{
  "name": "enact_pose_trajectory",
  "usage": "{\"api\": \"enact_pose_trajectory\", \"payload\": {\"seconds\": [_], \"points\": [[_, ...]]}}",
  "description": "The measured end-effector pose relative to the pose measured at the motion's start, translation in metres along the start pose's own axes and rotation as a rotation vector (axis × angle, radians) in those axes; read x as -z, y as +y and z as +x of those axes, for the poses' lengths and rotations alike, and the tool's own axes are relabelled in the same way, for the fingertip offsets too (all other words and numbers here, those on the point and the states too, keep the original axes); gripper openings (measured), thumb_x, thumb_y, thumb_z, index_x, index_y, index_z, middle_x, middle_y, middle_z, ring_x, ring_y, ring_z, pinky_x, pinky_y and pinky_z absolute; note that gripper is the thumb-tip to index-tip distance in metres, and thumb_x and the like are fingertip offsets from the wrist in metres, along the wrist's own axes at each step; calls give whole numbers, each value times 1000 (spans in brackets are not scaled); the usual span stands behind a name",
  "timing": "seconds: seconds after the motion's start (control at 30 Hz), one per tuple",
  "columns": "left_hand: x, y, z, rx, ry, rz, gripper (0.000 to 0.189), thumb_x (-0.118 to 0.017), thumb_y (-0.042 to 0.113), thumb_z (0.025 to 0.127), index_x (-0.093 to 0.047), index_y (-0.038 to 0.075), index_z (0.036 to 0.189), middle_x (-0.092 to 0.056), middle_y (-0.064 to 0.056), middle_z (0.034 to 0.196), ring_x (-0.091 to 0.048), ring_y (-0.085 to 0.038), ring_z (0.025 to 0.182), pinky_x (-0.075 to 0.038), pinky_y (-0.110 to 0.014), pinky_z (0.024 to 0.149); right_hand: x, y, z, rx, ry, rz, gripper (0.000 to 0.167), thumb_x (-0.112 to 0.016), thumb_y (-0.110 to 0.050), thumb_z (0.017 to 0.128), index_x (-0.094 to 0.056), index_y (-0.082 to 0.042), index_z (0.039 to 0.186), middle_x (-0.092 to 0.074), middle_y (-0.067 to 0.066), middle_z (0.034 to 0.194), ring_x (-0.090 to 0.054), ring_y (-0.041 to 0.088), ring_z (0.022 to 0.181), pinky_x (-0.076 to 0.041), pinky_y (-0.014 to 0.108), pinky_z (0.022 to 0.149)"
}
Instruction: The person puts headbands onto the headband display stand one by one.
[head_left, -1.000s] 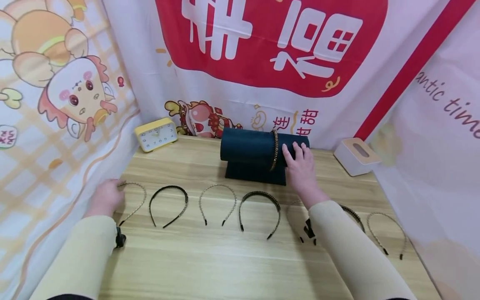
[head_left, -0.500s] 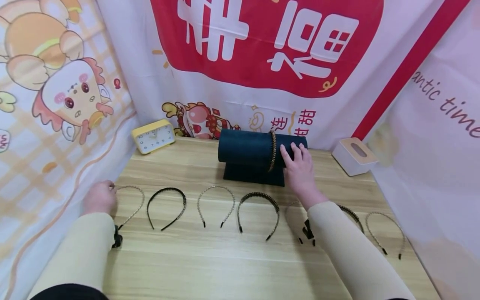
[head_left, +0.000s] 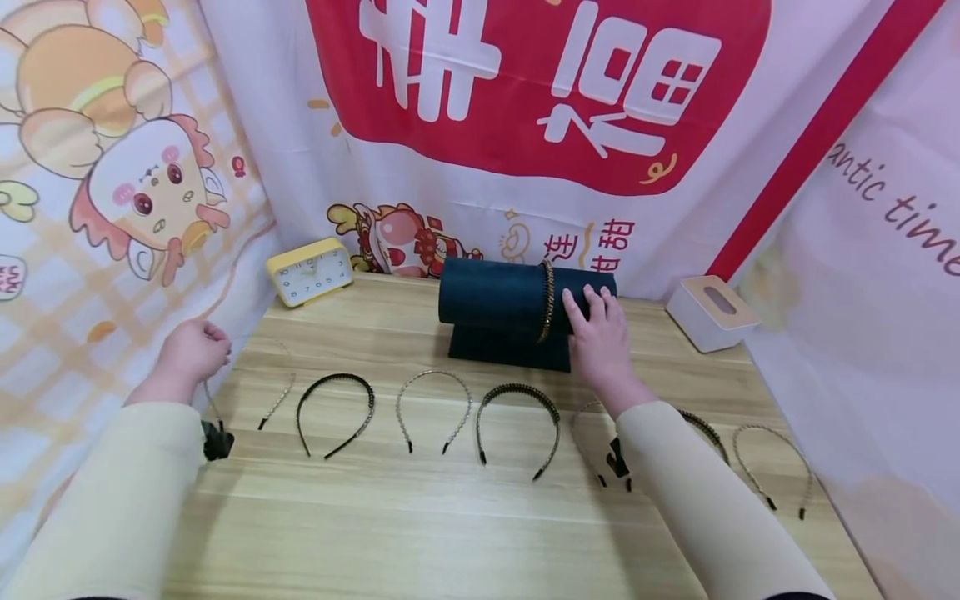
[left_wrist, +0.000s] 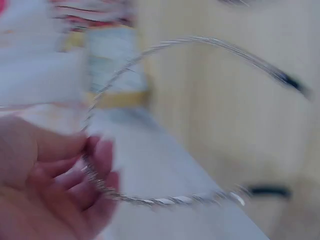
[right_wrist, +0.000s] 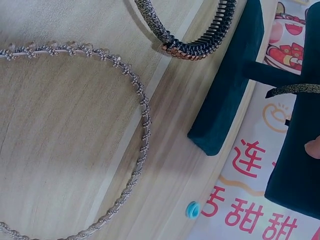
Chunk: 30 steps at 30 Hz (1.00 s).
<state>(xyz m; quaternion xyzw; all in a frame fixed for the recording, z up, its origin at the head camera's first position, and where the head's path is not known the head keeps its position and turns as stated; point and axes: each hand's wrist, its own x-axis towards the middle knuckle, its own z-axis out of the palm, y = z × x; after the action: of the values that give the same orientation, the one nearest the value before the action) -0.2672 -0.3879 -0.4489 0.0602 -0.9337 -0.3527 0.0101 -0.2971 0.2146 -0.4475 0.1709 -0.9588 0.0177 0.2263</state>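
Observation:
My left hand [head_left: 193, 354] pinches a thin, silvery twisted headband [left_wrist: 170, 201] at the middle of its arch, between thumb and fingers. In the left wrist view its two dark-tipped ends point away from the palm. At the back of the table stands a dark green display stand [head_left: 487, 292] with a padded roll on a flat base. Around the roll sits a bronze beaded headband [head_left: 550, 304]. My right hand [head_left: 602, 342] rests on the right end of the roll with fingers spread; only one fingertip [right_wrist: 313, 149] shows in the right wrist view.
Several headbands lie in a row, among them a black one [head_left: 337, 377], a pale one [head_left: 435, 373] and a thick dark one [head_left: 521, 388]. My right sleeve partly covers others. A yellow clock [head_left: 311, 271] stands back left, a tissue box [head_left: 711, 312] back right.
My left hand has lifted the leftmost headband off the table, moving up and slightly left. The right hand stays on the display stand.

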Motion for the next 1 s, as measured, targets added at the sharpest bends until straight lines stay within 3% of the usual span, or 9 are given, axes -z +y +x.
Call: {"api": "enact_pose_trajectory", "payload": {"seconds": [0.07, 0.13, 0.2, 0.3, 0.43, 0.57, 0.7, 0.83, 1.0], "points": [[5, 19, 3, 41, -128, -179, 29, -52, 3, 97, -52, -16, 118, -66, -4, 78, -66, -14, 72, -55, -29, 67, 0, 0, 0, 0, 5, 1, 78, -73, -12, 85, -35, -16, 154, -32, 27, 149, -24, 50, 136, -18, 57, 114], [8, 36, 4, 98, -263, -346, 42, -49, 4, 101, -40, -20, 135, -67, 6, 82, -66, -6, 75, -57, -26, 73, 0, 1, -1, 0, 10, 4, 78, -73, -12, 85, -36, -15, 153, -32, 27, 148, -24, 50, 136, -18, 57, 114], [10, 52, 4, 124, -361, -461, 45, -46, 4, 103, -35, -18, 140, -67, 11, 85, -66, -4, 80, -56, -26, 79, 0, 2, -1, 1, 15, 2, 78, -73, -12, 84, -36, -16, 153, -33, 27, 148, -25, 51, 135, -19, 57, 114], [8, 69, 5, 140, -439, -628, 28, -44, 8, 105, -53, -8, 126, -66, 10, 87, -65, -7, 82, -56, -27, 81, 0, 2, -2, 2, 4, 2, 77, -72, -13, 85, -36, -16, 153, -32, 27, 148, -24, 51, 136, -18, 57, 114], [-3, 94, 6, 158, -445, -834, 23, -45, 14, 106, -66, 10, 97, -63, 2, 81, -63, -10, 75, -55, -25, 75, 2, 0, -2, 0, -5, 8, 77, -71, -13, 86, -35, -16, 154, -31, 27, 149, -23, 51, 136, -17, 57, 114], [-24, 121, 3, 130, -440, -918, 25, -49, 12, 104, -70, 13, 90, -65, 1, 80, -63, -10, 73, -55, -25, 75, 1, 1, -2, -5, -12, 13, 78, -71, -13, 87, -33, -17, 155, -29, 26, 150, -22, 50, 137, -16, 57, 115], [-51, 142, 1, 73, -493, -938, 17, -51, 6, 102, -69, 8, 101, -69, -2, 86, -67, -13, 80, -55, -29, 84, -1, 4, -2, -10, -15, 14, 78, -71, -14, 88, -32, -17, 155, -29, 26, 151, -22, 49, 138, -15, 56, 116], [-77, 155, 1, 23, -581, -943, 23, -53, 5, 101, -60, -2, 122, -70, -5, 91, -69, -16, 86, -54, -33, 89, -2, 5, -2, -14, -12, 6, 77, -71, -14, 87, -34, -17, 154, -30, 26, 150, -23, 49, 137, -16, 57, 115], [-99, 164, 1, -30, -650, -962, 26, -53, 5, 101, -53, -2, 126, -71, -8, 102, -69, -19, 93, -54, -36, 90, -2, 5, -1, -12, -13, 20, 76, -70, -15, 88, -33, -17, 155, -29, 26, 151, -23, 49, 137, -16, 57, 115]]}}
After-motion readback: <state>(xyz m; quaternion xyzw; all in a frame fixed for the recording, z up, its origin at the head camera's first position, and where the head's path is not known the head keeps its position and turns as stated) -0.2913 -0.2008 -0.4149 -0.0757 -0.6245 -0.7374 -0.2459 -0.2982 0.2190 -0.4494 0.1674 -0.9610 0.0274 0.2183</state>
